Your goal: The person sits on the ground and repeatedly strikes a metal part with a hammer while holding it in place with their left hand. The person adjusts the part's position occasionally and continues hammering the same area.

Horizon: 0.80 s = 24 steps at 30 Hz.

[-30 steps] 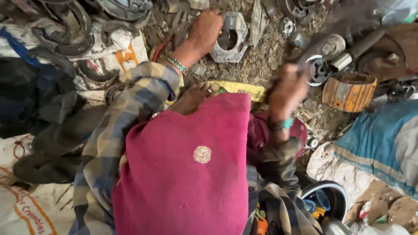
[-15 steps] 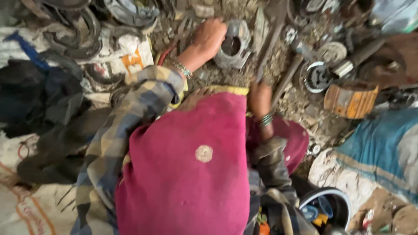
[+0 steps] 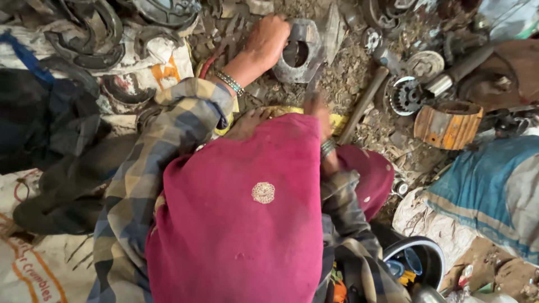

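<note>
Left hand (image 3: 268, 40) clamped on rim of grey ring-shaped metal housing (image 3: 298, 53) lying on littered ground. Right hand (image 3: 319, 109) blurred near long metal rod (image 3: 362, 105), grip unclear.

right hand (image 3: 318, 110): blurred, partly behind magenta cloth (image 3: 247, 213), grip unreadable | blue woven sack (image 3: 494, 191): cut at 3 o'clock | dark round bowl (image 3: 428, 259): cut at 5 o'clock

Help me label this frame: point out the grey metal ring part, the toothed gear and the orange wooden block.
Grey metal ring part (image 3: 306, 66): head view, on its right rim.
Toothed gear (image 3: 405, 96): head view, on its toothed face.
Orange wooden block (image 3: 446, 128): head view, on its front side.
</note>
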### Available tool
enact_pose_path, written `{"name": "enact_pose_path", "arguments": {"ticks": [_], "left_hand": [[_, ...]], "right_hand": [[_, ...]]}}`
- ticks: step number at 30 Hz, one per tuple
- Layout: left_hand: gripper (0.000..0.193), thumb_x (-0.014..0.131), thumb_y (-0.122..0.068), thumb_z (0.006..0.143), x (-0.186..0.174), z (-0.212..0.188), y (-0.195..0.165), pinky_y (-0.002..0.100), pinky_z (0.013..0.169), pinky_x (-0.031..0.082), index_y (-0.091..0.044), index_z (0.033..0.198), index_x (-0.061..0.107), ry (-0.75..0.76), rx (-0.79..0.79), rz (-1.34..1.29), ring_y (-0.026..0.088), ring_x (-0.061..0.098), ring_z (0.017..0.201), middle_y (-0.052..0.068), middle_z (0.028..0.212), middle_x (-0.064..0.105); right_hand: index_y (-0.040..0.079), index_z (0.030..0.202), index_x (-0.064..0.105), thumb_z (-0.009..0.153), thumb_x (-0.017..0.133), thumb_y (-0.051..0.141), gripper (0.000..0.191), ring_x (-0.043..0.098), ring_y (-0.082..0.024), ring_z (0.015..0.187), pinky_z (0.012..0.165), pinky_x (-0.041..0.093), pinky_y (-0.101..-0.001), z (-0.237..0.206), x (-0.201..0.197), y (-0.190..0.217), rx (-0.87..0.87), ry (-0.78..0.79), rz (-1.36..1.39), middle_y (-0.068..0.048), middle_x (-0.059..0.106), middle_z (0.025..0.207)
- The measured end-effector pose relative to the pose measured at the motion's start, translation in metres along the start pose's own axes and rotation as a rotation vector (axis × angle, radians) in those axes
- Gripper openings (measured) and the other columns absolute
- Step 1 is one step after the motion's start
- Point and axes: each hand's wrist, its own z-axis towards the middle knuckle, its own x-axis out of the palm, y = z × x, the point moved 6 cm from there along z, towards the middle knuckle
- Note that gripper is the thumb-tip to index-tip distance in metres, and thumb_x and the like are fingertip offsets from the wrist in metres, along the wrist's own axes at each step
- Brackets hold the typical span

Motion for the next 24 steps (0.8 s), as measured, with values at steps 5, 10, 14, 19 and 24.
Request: {"name": "enact_pose_path", "arguments": {"ticks": [5,10,14,19,24], "left_hand": [[0.01,0.078,-0.009,0.084,0.007,0.002,0.004,0.049,0.068,0.058,0.0,0.083,0.076,0.145,-0.039,0.041,0.042,0.072,0.083,0.028,0.087,0.07],[0.007,0.074,0.0,0.088,0.007,0.005,-0.001,0.043,0.066,0.061,0.004,0.083,0.075,0.053,-0.019,0.076,0.035,0.074,0.079,0.024,0.093,0.071],[0.008,0.078,-0.004,0.075,0.0,0.002,-0.005,0.044,0.069,0.06,0.001,0.078,0.074,-0.009,0.023,0.061,0.037,0.073,0.08,0.021,0.089,0.071],[0.009,0.078,-0.005,0.072,-0.006,0.005,-0.002,0.045,0.068,0.059,0.0,0.076,0.073,-0.055,0.033,0.092,0.037,0.073,0.081,0.02,0.086,0.071],[0.008,0.079,-0.01,0.078,0.007,0.005,0.002,0.047,0.072,0.058,-0.003,0.077,0.075,0.099,-0.013,0.058,0.04,0.071,0.085,0.024,0.087,0.07]], "right_hand": [[0.002,0.143,0.046,0.103,0.058,0.023,0.046,0.062,-0.037,0.059,0.054,0.047,-0.0476,-0.016,-0.01,-0.03,0.206,0.058,0.034,-0.023,0.065,0.075],[0.007,0.149,0.047,0.12,0.053,0.034,0.04,0.049,-0.009,0.057,0.051,0.048,-0.0261,0.005,-0.159,0.043,-0.336,-0.628,0.334,-0.013,0.065,0.094],[0.012,0.127,0.049,0.11,0.054,0.035,0.029,0.055,-0.009,0.05,0.048,0.049,-0.0284,0.013,-0.145,0.044,-0.412,-0.701,0.665,-0.008,0.062,0.072],[0.007,0.133,0.053,0.111,0.052,0.036,0.037,0.051,-0.012,0.049,0.042,0.043,-0.028,0.004,0.017,-0.028,0.022,-0.025,-0.033,-0.004,0.062,0.068],[-0.001,0.142,0.051,0.112,0.057,0.032,0.045,0.056,-0.013,0.058,0.049,0.042,-0.0303,-0.014,-0.009,-0.054,0.058,-0.078,-0.102,-0.009,0.064,0.075]]}}
